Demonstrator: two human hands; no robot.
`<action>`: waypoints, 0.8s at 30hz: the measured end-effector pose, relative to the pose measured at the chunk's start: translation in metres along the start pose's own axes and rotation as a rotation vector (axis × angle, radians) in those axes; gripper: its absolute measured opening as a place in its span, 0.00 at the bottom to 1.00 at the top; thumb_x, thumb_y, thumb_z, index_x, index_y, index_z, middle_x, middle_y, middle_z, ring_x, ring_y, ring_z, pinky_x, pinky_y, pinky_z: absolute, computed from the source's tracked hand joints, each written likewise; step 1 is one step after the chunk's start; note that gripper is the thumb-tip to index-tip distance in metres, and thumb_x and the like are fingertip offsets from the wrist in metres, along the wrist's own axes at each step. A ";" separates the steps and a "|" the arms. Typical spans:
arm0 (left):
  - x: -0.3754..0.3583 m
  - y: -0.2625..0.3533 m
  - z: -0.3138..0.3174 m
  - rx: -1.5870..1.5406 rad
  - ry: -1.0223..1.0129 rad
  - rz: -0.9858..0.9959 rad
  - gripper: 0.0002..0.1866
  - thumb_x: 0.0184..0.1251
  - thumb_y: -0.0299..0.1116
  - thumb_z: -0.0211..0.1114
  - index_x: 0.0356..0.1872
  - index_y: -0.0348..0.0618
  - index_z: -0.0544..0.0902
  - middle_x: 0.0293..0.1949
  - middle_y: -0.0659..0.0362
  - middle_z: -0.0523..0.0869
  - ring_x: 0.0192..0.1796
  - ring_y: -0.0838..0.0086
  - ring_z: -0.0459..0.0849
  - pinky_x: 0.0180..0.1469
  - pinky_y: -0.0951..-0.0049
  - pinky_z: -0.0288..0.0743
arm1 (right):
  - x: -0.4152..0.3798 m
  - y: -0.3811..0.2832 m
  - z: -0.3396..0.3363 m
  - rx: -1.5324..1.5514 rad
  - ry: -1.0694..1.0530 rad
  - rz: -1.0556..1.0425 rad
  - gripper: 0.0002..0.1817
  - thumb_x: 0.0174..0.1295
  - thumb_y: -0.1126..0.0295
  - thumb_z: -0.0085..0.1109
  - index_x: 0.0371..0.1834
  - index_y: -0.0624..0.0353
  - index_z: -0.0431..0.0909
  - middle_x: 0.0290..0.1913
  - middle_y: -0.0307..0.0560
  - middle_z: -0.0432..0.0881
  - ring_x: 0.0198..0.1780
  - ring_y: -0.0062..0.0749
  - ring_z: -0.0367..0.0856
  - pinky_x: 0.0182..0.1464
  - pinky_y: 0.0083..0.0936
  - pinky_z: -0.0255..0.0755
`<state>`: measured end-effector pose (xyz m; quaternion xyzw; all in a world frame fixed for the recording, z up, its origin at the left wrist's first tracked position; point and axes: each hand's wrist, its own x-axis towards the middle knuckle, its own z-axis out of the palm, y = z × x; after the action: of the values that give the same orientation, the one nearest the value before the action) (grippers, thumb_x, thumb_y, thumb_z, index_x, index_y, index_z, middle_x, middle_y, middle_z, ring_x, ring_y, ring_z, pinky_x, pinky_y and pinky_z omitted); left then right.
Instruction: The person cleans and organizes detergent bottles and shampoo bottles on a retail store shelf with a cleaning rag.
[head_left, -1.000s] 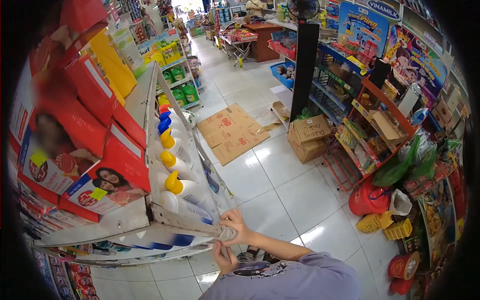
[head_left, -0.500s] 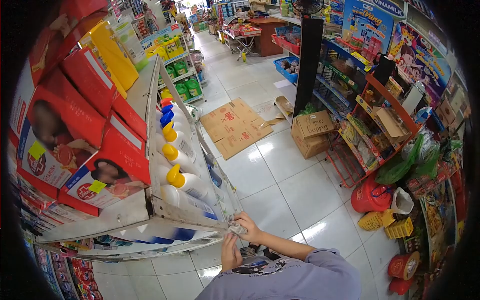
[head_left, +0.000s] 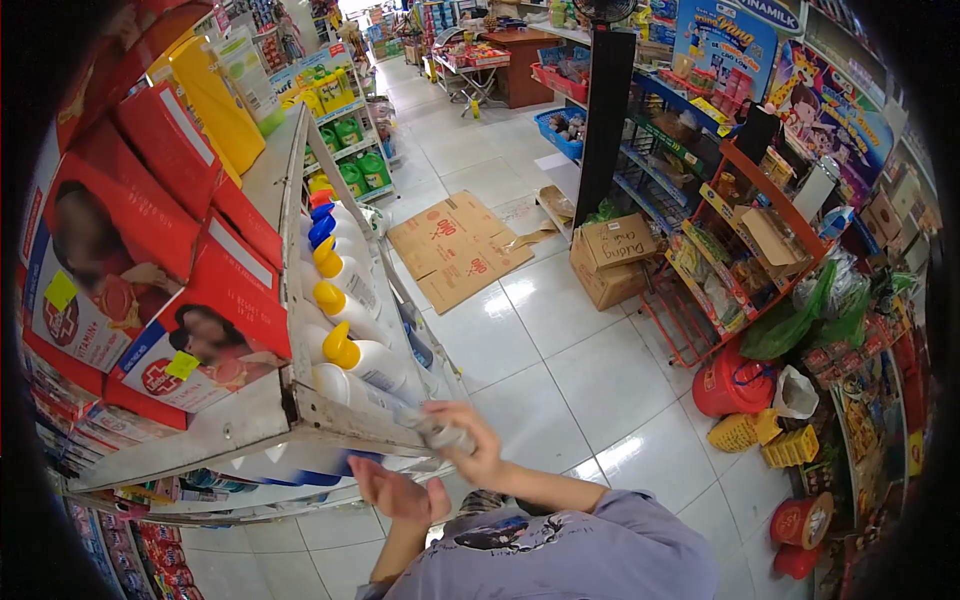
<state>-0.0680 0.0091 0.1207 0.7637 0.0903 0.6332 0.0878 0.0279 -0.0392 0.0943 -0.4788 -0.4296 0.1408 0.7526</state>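
My right hand (head_left: 478,448) is closed around a crumpled greyish cloth (head_left: 438,432), slightly blurred, at the corner of a white metal shelf unit (head_left: 345,425). Lower and to the left, my left hand (head_left: 402,492) is held palm up with its fingers apart and nothing in it, just below the shelf's rim. White bottles (head_left: 372,362) with yellow, blue and red caps stand in a row on the shelf beside the cloth. Red soap boxes (head_left: 215,325) are stacked on the top of the same unit.
Flattened cardboard (head_left: 460,250) lies on the tiled floor ahead. To the right stand cardboard boxes (head_left: 615,262), an orange-red rack (head_left: 680,330) of packets and a red bucket (head_left: 733,385). A dark post (head_left: 605,125) rises near the blue basket (head_left: 562,132).
My left hand has come away from the cloth, moved left and opened. The right hand has shifted left and up along the shelf corner with the cloth. The view has moved slightly.
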 end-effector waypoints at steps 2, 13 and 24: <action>0.028 0.007 0.008 -0.105 -0.005 -0.068 0.33 0.42 0.29 0.52 0.53 0.38 0.49 0.53 0.42 0.51 0.56 0.57 0.54 0.55 0.59 0.48 | 0.003 0.002 0.013 -0.058 -0.104 -0.251 0.19 0.43 0.78 0.50 0.42 0.63 0.62 0.42 0.54 0.66 0.47 0.38 0.64 0.47 0.30 0.59; 0.013 -0.012 0.029 -0.264 0.097 -0.117 0.37 0.40 0.24 0.50 0.54 0.38 0.42 0.53 0.39 0.46 0.56 0.51 0.51 0.54 0.56 0.51 | -0.049 0.083 -0.001 -0.198 -0.031 -0.477 0.24 0.38 0.77 0.54 0.43 0.55 0.62 0.48 0.57 0.57 0.48 0.51 0.59 0.47 0.42 0.56; 0.020 -0.009 0.028 -0.122 0.089 -0.105 0.33 0.43 0.25 0.49 0.54 0.41 0.46 0.51 0.38 0.50 0.52 0.48 0.56 0.52 0.53 0.52 | -0.092 0.124 -0.040 -0.424 -0.277 -0.424 0.13 0.34 0.73 0.59 0.28 0.55 0.71 0.38 0.51 0.57 0.44 0.49 0.58 0.43 0.39 0.57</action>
<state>-0.0374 0.0225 0.1325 0.7224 0.0955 0.6652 0.1631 0.0299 -0.0585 -0.0640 -0.5010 -0.6376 -0.0476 0.5833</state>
